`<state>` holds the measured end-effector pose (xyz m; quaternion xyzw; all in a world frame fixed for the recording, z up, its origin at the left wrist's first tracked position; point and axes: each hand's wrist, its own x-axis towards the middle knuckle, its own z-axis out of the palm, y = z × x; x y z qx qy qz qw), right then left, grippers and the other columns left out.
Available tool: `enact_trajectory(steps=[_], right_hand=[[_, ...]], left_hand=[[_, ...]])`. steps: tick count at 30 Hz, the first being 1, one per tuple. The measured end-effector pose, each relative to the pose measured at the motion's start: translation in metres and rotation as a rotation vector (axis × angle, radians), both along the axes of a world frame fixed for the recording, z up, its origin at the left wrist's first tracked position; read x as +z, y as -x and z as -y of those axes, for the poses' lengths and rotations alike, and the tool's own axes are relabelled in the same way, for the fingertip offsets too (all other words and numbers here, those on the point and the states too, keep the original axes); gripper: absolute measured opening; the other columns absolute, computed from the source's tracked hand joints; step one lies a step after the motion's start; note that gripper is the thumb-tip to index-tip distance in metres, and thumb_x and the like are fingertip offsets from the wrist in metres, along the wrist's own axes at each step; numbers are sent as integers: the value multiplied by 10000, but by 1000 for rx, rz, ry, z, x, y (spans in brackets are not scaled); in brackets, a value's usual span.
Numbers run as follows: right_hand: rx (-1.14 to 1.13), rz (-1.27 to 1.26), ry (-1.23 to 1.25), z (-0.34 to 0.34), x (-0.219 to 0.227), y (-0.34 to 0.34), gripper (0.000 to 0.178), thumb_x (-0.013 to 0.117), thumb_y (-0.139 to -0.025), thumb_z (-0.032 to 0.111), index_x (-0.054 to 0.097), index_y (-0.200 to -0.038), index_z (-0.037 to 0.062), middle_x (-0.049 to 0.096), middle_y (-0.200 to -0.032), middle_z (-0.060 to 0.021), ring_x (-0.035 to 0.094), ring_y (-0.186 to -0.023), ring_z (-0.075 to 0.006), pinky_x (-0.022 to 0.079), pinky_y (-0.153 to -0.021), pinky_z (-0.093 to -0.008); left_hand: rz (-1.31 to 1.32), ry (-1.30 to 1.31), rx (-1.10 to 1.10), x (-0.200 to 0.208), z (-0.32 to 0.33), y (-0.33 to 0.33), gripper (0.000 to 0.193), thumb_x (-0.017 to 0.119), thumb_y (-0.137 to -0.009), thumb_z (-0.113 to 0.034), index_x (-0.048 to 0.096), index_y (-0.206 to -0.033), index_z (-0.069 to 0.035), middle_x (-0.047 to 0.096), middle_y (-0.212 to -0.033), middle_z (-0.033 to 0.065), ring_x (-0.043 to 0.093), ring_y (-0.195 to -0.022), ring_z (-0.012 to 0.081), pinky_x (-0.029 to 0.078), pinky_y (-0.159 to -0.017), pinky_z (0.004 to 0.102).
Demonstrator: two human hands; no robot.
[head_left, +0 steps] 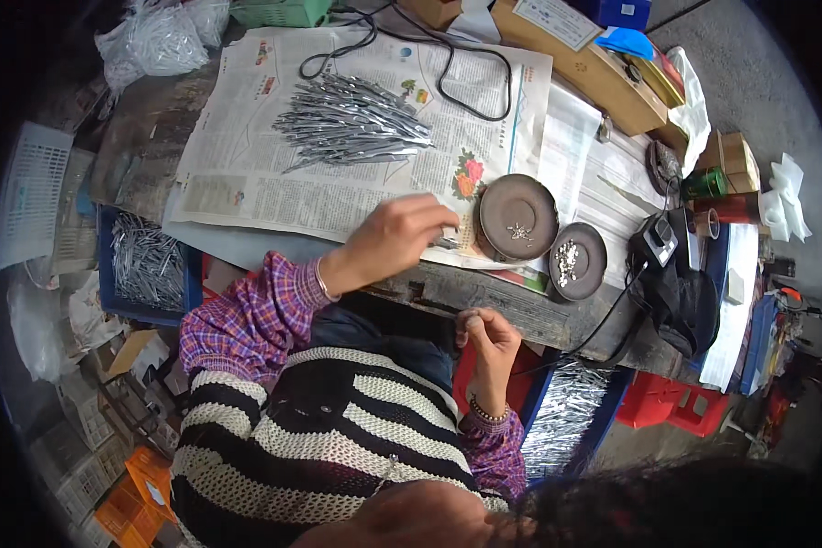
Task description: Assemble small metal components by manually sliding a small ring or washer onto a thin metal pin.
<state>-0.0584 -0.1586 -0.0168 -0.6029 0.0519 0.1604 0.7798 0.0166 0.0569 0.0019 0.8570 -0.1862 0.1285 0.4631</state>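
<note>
Over the table's near edge, my left hand (pixel 395 239) has its fingers curled together. A small greyish thing shows by its fingertips, too blurred to name. Lower and to the right, my right hand (pixel 490 342) is closed in a pinch in front of my body; what it holds, if anything, I cannot make out. Right of my left hand stands a round brown dish (pixel 502 203) with tiny metallic bits in it. Beside it, a smaller brown dish (pixel 589 286) holds small whitish pieces. Farther back, a heap of slender silvery metal pieces (pixel 352 123) lies on newspaper (pixel 292 196).
A blue bin (pixel 194 274) of slender metal pieces sits at the left, and another blue bin (pixel 616 402) of them at the lower right. A black cable (pixel 510 91) loops across the newspaper. Cardboard boxes (pixel 580 68) and a black bag (pixel 676 310) occupy the right side.
</note>
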Motion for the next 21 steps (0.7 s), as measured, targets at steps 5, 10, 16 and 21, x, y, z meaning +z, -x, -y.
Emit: enact_trajectory(steps=[5,10,16,21], right_hand=[[15,3,28,-3,2,3,93,579,-865,5,629,-868,-73,589,-748,-56,523,-622,-94,406,-561,-205],[29,34,30,-6,0,8,102,582,-872,15,625,-874,-77,591,-752,-48,519,-623,-84,405,-562,-200],[84,127,177,-11,1,17,91,591,-867,15,644,-884,-57,602,-760,-28,535,-637,-70,425,-573,-199],[129,417,468,-14,6,21,122,620,-832,2,633,-944,-46,604,-784,-35,531,-624,-70,414,-554,-196]], left_hand=[[49,-104,3,-11,-10,-7,159,612,-738,20,633,-895,17,627,-854,125,595,-835,299,470,-725,364],[37,4,-8,0,-8,7,155,630,-726,26,649,-878,10,639,-842,127,606,-811,290,478,-714,347],[39,12,63,5,-25,25,127,632,-738,-1,647,-863,-1,635,-822,125,604,-793,292,477,-705,354],[50,-160,305,2,-77,32,105,596,-779,-66,633,-867,-22,607,-813,124,570,-813,301,456,-744,383]])
